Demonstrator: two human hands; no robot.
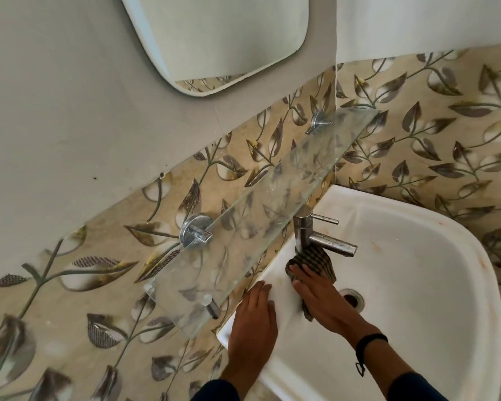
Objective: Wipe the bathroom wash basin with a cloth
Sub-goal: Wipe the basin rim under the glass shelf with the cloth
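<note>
We note upper wall (pixel 55 96) painted pale grey-green, w/ a few dark specks. Below it, beige tiles (pixel 446 125) w/ leaf-and-stem pattern, running round the corner. Rounded mirror (pixel 220 39) up top; glass shelf (pixel 261 204) on chrome brackets (pixel 194 231) beneath. Light soft, even.

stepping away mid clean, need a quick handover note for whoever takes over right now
Left hand: flat on the basin's left rim, holding nothing.
Right hand: pressing the checked cloth onto the back ledge at the tap's base.
Done: cannot tell how much is already wiped.
Left: reddish marks show on the bowl's far side; wipe those, the bowl and around the drain.
</note>
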